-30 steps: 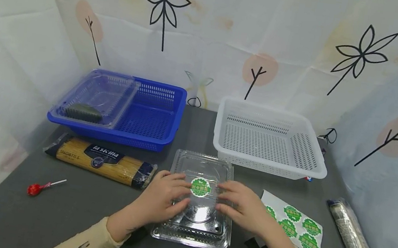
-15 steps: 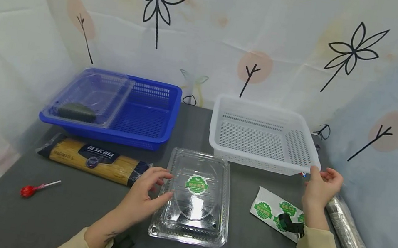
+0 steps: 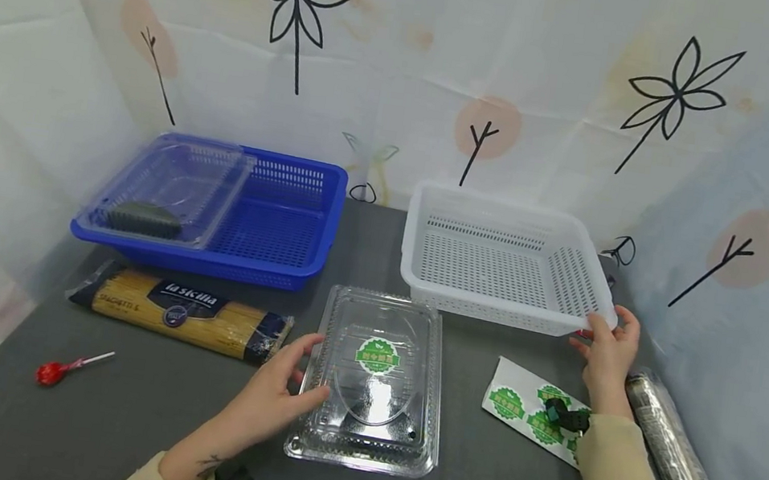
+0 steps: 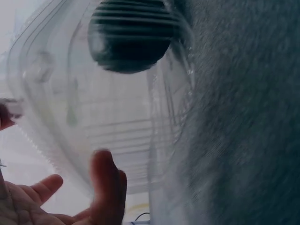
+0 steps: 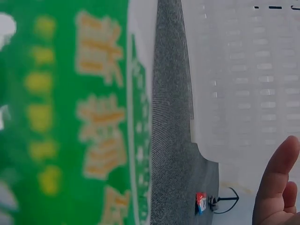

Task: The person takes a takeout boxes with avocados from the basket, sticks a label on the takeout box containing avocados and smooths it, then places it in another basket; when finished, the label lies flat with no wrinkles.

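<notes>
A clear plastic clamshell box (image 3: 374,401) lies closed on the dark table, a round green label (image 3: 378,356) on its lid. My left hand (image 3: 281,388) is at its left edge, thumb over the lid and fingers loosely bent. In the left wrist view the thumb (image 4: 108,187) overlaps the box's clear plastic. My right hand (image 3: 610,355) is at the front right corner of the white basket (image 3: 423,281), fingers spread about that corner. In the right wrist view one finger (image 5: 279,183) stands straight in front of the basket wall. A small red and blue packet (image 5: 200,202) lies beyond that basket.
A sheet of green labels (image 3: 507,404) lies under my right wrist. A long silvery packet (image 3: 679,465) is at the right edge. On the left are a spaghetti pack (image 3: 136,296), a red lollipop (image 3: 51,373) and a blue basket (image 3: 278,271) bearing a clear box (image 3: 204,168) with a dark green thing inside.
Both hands have left the label on the box lid. My right hand has moved right to the white basket's corner, then slightly lower; my left hand has drawn back to the box's left edge.
</notes>
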Demonstrator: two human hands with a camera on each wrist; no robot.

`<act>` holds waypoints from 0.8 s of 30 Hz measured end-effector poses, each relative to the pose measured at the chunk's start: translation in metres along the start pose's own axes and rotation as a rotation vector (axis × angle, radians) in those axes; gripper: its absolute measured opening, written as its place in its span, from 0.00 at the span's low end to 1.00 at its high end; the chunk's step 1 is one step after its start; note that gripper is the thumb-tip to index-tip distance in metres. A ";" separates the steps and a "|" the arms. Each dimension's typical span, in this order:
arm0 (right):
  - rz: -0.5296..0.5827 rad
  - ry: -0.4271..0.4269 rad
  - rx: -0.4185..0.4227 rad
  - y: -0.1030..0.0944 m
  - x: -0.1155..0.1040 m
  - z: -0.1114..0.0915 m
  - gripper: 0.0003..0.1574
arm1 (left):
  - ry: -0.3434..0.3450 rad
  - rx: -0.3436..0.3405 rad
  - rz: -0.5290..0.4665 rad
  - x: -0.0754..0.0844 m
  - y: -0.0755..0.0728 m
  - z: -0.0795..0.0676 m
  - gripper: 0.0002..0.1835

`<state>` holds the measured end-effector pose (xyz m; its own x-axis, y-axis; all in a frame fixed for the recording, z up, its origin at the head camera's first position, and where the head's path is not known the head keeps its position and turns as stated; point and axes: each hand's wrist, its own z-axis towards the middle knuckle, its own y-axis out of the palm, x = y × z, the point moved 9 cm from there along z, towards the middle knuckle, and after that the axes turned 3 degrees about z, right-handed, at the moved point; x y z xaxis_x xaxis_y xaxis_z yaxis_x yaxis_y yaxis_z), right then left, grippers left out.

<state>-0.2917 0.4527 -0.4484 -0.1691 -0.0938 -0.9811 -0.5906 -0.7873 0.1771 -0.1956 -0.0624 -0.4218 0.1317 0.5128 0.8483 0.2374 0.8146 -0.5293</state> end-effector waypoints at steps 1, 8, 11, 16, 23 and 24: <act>0.007 0.002 -0.003 0.002 -0.001 -0.001 0.36 | 0.005 -0.013 -0.005 0.000 0.002 0.000 0.37; -0.011 -0.005 0.004 0.000 0.002 0.006 0.31 | 0.107 0.001 0.025 0.006 0.009 0.002 0.40; -0.007 -0.030 0.000 -0.002 0.004 0.010 0.30 | 0.135 0.042 0.053 0.006 0.008 0.003 0.39; -0.004 -0.040 -0.011 -0.003 0.007 0.014 0.30 | 0.212 0.126 0.064 0.010 0.005 0.003 0.41; 0.003 -0.017 -0.041 -0.001 0.007 0.013 0.32 | 0.290 0.157 0.046 0.020 -0.001 -0.001 0.40; 0.007 -0.013 -0.046 -0.001 0.007 0.012 0.32 | 0.295 0.145 0.038 0.023 -0.001 -0.002 0.40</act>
<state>-0.3019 0.4599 -0.4543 -0.1832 -0.0913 -0.9788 -0.5529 -0.8137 0.1794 -0.1907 -0.0518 -0.4019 0.4163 0.4604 0.7840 0.0901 0.8372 -0.5394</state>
